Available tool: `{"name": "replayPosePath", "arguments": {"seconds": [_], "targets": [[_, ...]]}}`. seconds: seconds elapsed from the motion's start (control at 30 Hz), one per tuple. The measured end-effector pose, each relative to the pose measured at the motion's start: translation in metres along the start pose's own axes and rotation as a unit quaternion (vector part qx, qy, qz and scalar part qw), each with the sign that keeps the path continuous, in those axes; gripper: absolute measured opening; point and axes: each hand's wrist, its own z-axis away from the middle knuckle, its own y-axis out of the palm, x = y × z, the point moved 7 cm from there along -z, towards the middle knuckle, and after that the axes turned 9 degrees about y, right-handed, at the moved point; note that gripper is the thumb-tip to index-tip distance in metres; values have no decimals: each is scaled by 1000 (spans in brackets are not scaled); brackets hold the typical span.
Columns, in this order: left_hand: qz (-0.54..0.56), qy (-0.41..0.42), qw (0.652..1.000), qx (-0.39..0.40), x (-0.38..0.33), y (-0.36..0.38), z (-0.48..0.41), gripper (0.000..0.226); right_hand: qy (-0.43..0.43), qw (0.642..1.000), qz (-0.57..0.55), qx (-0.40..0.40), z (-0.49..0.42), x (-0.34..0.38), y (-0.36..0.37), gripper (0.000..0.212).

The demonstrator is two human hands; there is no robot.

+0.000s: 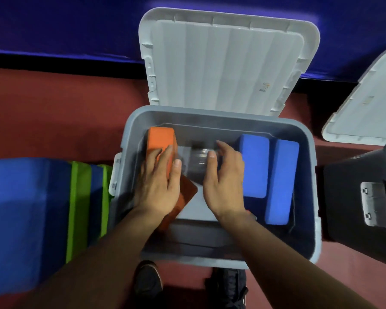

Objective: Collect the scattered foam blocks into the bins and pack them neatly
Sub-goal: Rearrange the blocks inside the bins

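A grey bin [308,175] stands open in front of me, its lid [221,63] tipped up at the back. An orange foam block [161,141] leans against the bin's left wall. My left hand [158,184] lies flat on it, fingers spread over its top face. Two blue foam blocks [254,166] [281,181] stand side by side against the right wall. My right hand [223,181] hovers over the bin's middle, fingers apart, holding nothing and just left of the nearer blue block. The bare bin floor shows between my hands.
Blue and green foam pieces [80,208] are stacked on the red floor left of the bin. A second dark bin [361,197] with its own raised lid [370,101] stands at the right. My shoes [147,279] are just under the bin's near edge.
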Motion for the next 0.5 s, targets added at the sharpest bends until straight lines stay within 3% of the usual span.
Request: {"name": "replayPosePath", "arguments": {"seconds": [0.17, 0.33, 0.5], "targets": [[25, -107, 993, 28, 53, 4, -3, 70, 95, 982, 50, 153, -6, -15, 69, 52], [71, -127, 988, 49, 75, 17, -20, 68, 206, 950, 47, 230, -25, -24, 109, 61], [139, -118, 982, 50, 82, 26, -26, 70, 224, 929, 54, 288, -32, -31, 135, 71]]}}
